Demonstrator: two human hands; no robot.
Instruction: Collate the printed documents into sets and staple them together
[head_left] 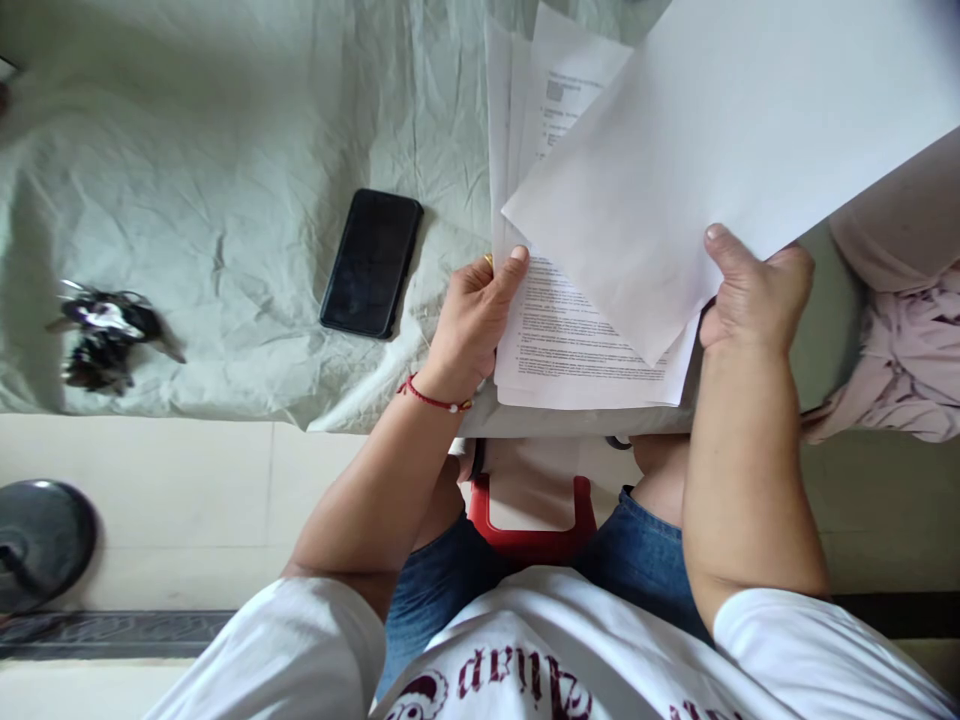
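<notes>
I am pinching the blank sheet [720,130] in my right hand [754,295], lifting it clear | left hand [476,320] is closing on the printed stack [577,340], steadying it | phone [373,262] is lying beside it.

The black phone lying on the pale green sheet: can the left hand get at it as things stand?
Probably yes. The black phone lies face up beside the left hand, with only bare wrinkled sheet between them. But that hand holds the stack of printed papers.
</notes>
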